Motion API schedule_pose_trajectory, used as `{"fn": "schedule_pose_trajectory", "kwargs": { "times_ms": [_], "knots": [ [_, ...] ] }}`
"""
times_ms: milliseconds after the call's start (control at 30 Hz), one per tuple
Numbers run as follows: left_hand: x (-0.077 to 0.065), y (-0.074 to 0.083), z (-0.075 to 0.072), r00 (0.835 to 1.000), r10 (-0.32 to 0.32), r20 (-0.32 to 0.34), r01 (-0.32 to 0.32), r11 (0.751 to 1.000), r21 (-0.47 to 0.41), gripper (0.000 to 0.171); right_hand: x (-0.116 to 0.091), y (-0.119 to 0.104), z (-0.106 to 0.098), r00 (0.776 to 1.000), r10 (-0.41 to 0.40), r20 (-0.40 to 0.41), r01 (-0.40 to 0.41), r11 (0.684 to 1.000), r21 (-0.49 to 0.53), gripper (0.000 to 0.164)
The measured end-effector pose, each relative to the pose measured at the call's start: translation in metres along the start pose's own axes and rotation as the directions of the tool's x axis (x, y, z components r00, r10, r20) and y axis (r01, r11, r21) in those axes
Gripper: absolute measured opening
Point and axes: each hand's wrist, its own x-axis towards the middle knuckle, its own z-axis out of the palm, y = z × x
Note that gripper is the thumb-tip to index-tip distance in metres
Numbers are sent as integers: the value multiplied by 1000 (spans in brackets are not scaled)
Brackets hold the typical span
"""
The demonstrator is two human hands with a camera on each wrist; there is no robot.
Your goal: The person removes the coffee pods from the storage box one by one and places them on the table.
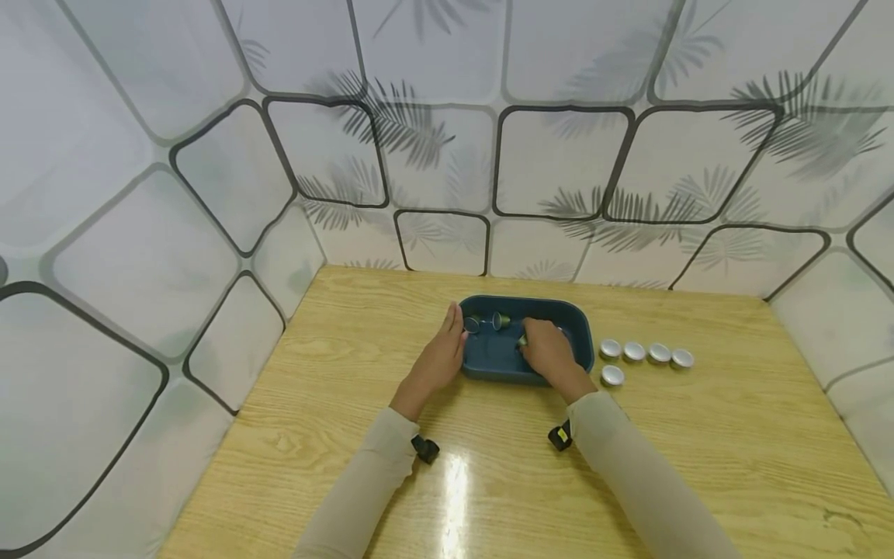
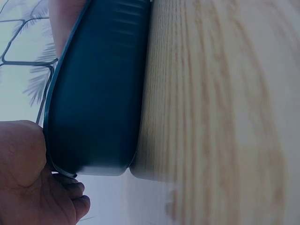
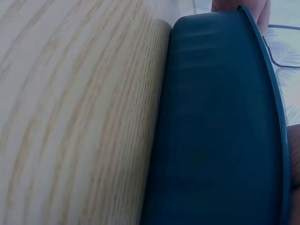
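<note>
In the head view, a dark blue plastic bin (image 1: pixel 494 371) sits on the wooden table with several small green coffee capsules inside. My left hand (image 1: pixel 441 353) holds the bin's left end, thumb at the rim and fingers along the outer wall. The right hand (image 1: pixel 548 349) reaches down into the bin's right half, its fingers curled at a green capsule (image 1: pixel 521 341) that they partly hide. Two more capsules, one tipped on its side (image 1: pixel 500 320) and one by the left wall (image 1: pixel 472 324), lie near the left hand. Both wrist views mostly show the bin's outer wall (image 2: pixel 101 93).
Right of the bin, several capsules stand with white tops up: a row, including a capsule (image 1: pixel 659 354), and a single capsule (image 1: pixel 612 376) in front. Patterned white walls (image 1: pixel 447 155) border the table (image 1: pixel 349 326) at the back and sides.
</note>
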Motion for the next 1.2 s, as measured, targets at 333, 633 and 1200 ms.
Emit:
{"fn": "schedule_pose_trajectory", "kwargs": {
  "times_ms": [333,633,1200],
  "knots": [
    [0,-1,1,1000,4,2,-4,1000,3,57,0,4,3,999,-40,-27,41,999,33,23],
    [0,-2,3,1000,21,-2,-21,1000,0,57,-1,3,1,999,-33,-24,34,999,42,26],
    [0,0,2,1000,17,-4,-17,1000,7,57,-9,1,-3,998,-9,-67,14,997,70,37]
  ]
}}
